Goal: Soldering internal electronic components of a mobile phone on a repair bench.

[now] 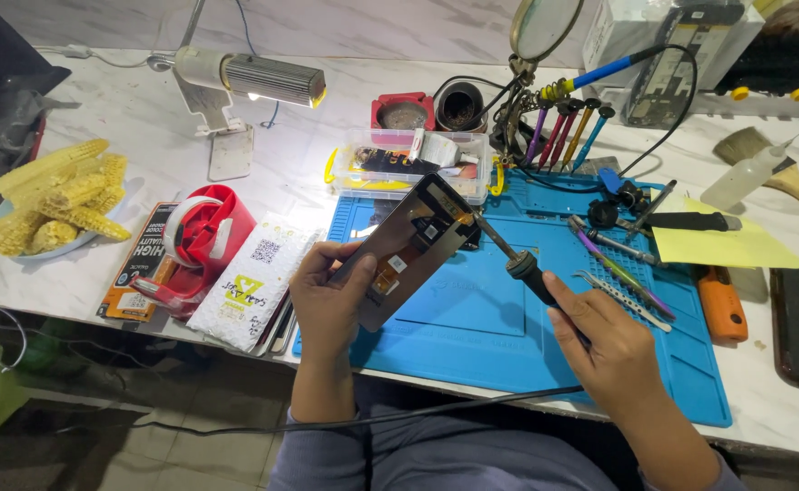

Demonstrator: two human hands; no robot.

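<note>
My left hand [328,300] holds a phone screen panel [410,247] tilted above the blue work mat [472,318], its back side with an orange flex cable facing me. My right hand [604,341] grips a soldering iron [517,264] by its black handle. The iron's metal tip reaches the panel's upper right corner. The iron's black cord runs down past my right wrist and across my lap.
A lit desk lamp [254,82] stands at the back left. A red tape dispenser [201,238], a plate of corn cobs [54,205], a clear parts box [408,164], screwdrivers [567,127], tweezers [622,273], a brush [781,168], a squeeze bottle [745,177] and a magnifier [545,27] surround the mat.
</note>
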